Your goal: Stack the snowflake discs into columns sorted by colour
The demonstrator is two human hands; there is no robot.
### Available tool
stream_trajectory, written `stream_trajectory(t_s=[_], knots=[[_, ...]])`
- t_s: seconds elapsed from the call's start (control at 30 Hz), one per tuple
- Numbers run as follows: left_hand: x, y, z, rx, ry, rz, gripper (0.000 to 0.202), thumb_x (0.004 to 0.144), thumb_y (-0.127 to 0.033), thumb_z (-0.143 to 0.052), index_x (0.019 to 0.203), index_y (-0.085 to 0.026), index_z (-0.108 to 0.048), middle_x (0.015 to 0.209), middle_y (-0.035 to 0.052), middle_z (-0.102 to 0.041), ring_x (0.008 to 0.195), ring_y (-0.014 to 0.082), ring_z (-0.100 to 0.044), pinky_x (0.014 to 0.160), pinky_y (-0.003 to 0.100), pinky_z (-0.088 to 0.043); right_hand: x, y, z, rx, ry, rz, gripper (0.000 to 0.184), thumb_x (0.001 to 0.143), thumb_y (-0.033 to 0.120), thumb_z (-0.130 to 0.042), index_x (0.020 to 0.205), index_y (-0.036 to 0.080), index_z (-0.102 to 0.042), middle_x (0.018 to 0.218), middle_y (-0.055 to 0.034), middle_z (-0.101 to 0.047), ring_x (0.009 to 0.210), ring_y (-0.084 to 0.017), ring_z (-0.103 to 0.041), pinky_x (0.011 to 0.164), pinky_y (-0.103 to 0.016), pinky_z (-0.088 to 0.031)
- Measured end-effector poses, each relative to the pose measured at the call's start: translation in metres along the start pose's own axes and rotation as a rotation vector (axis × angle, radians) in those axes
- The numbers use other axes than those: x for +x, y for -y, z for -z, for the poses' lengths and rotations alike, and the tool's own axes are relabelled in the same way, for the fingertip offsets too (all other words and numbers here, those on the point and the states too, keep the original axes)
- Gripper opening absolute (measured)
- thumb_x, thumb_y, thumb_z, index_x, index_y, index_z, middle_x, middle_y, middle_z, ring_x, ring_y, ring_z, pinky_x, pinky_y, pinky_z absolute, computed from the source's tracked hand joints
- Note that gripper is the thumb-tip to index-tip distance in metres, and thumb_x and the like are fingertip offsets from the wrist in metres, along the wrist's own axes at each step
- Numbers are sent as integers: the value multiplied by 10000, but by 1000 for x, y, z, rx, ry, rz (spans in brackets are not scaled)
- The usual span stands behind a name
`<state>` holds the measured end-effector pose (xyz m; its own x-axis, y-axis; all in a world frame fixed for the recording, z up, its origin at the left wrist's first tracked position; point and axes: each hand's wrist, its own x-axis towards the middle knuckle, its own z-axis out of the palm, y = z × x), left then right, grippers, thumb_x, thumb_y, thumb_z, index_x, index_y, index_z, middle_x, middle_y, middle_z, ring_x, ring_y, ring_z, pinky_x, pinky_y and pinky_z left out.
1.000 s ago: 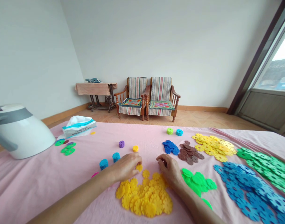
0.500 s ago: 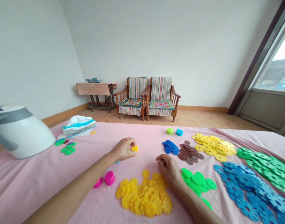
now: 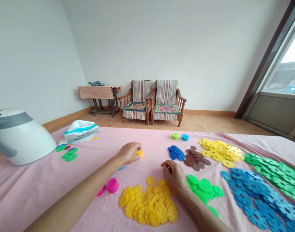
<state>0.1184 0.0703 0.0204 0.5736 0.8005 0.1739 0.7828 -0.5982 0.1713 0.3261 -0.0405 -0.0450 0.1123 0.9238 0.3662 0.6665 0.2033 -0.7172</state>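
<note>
My left hand [image 3: 129, 152] reaches out over the pink tablecloth [image 3: 36, 183] with its fingers pinched on a small stack of yellow discs [image 3: 139, 153]. My right hand [image 3: 174, 176] rests curled at the far right edge of the big yellow disc pile [image 3: 149, 203], fingers closed; whether anything is in them is hidden. Beside that hand lies a bright green disc pile [image 3: 204, 187]. A pink disc stack [image 3: 112, 185] lies under my left forearm, and a bit of a blue stack [image 3: 121, 167] peeks out beside the wrist.
Sorted disc piles lie to the right: dark blue [image 3: 176, 152], brown [image 3: 195, 159], yellow [image 3: 221, 150], green [image 3: 273, 169], blue [image 3: 258, 196]. Green [image 3: 175, 136] and blue [image 3: 185, 137] stacks stand farther back. A white kettle [image 3: 19, 137], a tissue pack [image 3: 81, 131] and loose green discs [image 3: 70, 154] are at the left.
My left hand left the yellow pile, moved forward to the small yellow stack and closed on it. That uncovered the pink stack. The right hand stayed put.
</note>
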Motion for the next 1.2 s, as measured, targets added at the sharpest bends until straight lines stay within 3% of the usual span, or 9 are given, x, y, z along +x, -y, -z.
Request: stream_trajectory(t_s=[0.47,0.77,1.2], knots=[[1,1,-1,24,30,-20,101,689,-187,-576,786,-195,-600,824,21,-632,763,176,-580,660,234,-403,0,2,1,18,12,-11,226,770,160,-403,783,163,-629,719,-40,-614,657,-154,-561,607,-245,-371],[3,14,-1,-27,102,-187,359,678,-110,-566,1017,-213,-627,973,33,-601,879,187,-575,769,242,-416,-1,2,1,12,15,-13,227,768,162,-408,787,158,-634,718,-39,-614,658,-152,-561,605,-245,-367],[13,18,-4,-58,147,-300,356,685,-100,-562,1006,-220,-659,913,26,-611,821,166,-571,736,219,-413,0,4,2,13,21,-11,226,768,160,-407,785,156,-633,710,-38,-598,646,-151,-551,594,-246,-365]])
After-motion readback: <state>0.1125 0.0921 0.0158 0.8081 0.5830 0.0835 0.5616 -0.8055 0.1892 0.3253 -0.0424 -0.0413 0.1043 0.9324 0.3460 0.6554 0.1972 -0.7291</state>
